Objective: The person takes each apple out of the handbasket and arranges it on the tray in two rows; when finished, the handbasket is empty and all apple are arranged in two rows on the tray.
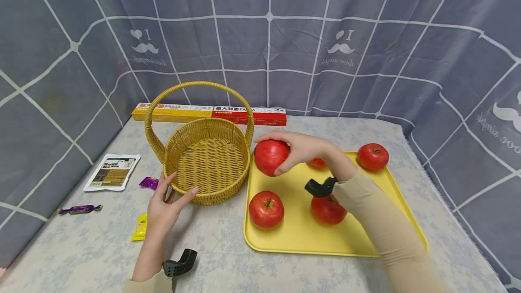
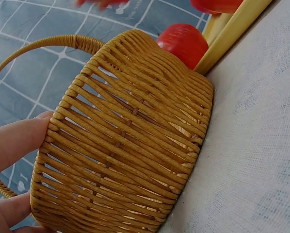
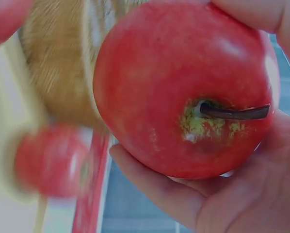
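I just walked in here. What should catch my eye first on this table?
Probably the red apple gripped in the person's right hand, held above the yellow tray's left edge beside the woven basket. The left hand touches the basket's near wall. Four more apples lie on the tray, one partly hidden behind the right wrist.

A glossy red apple [image 1: 271, 157] with a dark stem is held above the yellow tray's [image 1: 299, 238] left edge, apparently just beside the empty wicker basket [image 1: 207, 162] standing upright on the tabletop [image 1: 228, 266].
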{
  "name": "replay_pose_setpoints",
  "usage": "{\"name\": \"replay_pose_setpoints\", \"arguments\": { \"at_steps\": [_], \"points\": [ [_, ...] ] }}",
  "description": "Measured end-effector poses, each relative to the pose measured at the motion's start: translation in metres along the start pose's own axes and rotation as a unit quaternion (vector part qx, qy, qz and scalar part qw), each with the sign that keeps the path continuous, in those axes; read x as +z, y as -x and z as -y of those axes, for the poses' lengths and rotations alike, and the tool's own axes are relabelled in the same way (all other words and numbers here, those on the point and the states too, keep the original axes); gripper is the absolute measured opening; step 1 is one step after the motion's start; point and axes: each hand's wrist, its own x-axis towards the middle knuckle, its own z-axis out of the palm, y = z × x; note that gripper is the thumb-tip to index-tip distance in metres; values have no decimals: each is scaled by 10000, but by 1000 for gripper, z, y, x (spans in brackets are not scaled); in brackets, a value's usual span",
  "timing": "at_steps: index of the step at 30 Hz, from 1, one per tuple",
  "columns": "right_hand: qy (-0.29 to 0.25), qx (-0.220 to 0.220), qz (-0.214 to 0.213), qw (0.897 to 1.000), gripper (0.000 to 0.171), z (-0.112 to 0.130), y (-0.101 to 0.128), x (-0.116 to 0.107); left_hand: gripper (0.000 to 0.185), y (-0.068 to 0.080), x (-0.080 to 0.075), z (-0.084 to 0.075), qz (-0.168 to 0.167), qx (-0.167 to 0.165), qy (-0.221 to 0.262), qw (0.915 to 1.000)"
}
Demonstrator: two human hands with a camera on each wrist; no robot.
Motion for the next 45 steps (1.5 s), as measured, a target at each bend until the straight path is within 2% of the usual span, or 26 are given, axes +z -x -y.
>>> {"name": "replay_pose_setpoints", "arguments": {
  "at_steps": [4,7,12,18,22,25,31,38,42,45],
  "points": [
    [298,420,-368,9980,74,-15,54,-13,81,0,-3,0,-30,-32,-55,10000],
    [236,756,-674,9946,74,-29,93,-18,81,0,-3,0,-44,-43,-89,9999],
    [285,983,-1284,9864,68,-53,150,-18,81,1,-3,1,-48,-6,-111,9999],
    [143,1174,-1733,9777,68,-77,204,-8,81,-1,-3,1,-46,46,-93,9999],
    [519,1282,-1973,9705,68,-94,231,1,80,-1,-4,0,-79,39,-76,9999],
    [684,1463,-2071,9649,70,-105,246,9,80,-1,-4,0,-95,22,-82,9999],
    [194,1936,-2022,9598,79,-117,264,22,80,-2,-3,-2,-73,-12,-80,9999],
    [130,1981,-1886,9618,67,-122,269,27,80,-2,-3,-3,-74,-55,-137,9999],
    [251,2135,-1739,9610,72,-120,269,24,82,-2,-4,-3,-15,-54,-185,9998],
    [344,2283,-1532,9608,79,-114,267,19,84,-1,-8,-5,211,-5,-532,9984]
  ]
}}
